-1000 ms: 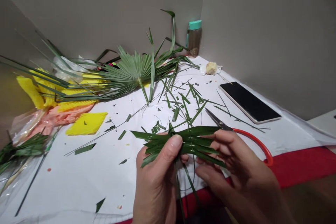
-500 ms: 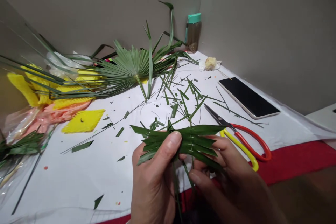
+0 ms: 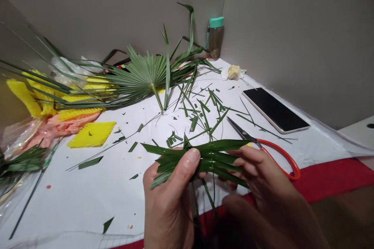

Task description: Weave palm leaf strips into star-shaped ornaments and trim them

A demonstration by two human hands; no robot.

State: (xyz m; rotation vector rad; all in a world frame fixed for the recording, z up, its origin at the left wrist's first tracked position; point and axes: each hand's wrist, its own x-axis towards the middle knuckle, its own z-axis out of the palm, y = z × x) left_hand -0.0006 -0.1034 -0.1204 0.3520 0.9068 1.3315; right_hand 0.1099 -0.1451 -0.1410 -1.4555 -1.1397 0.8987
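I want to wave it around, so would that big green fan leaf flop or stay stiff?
The fan palm leaf will probably stay fairly stiff, since its pleated blades hold their spread shape. It likely feels light for its size, being made of thin strips. The narrow pointed tips may bend or split easily.

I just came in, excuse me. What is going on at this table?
A person holds a bundle of woven green palm strips in both hands. The left hand pinches it under the thumb, and the right hand grips its other end. Beyond them lie red-handled scissors, cut leaf scraps on a white sheet, and a fan palm leaf.
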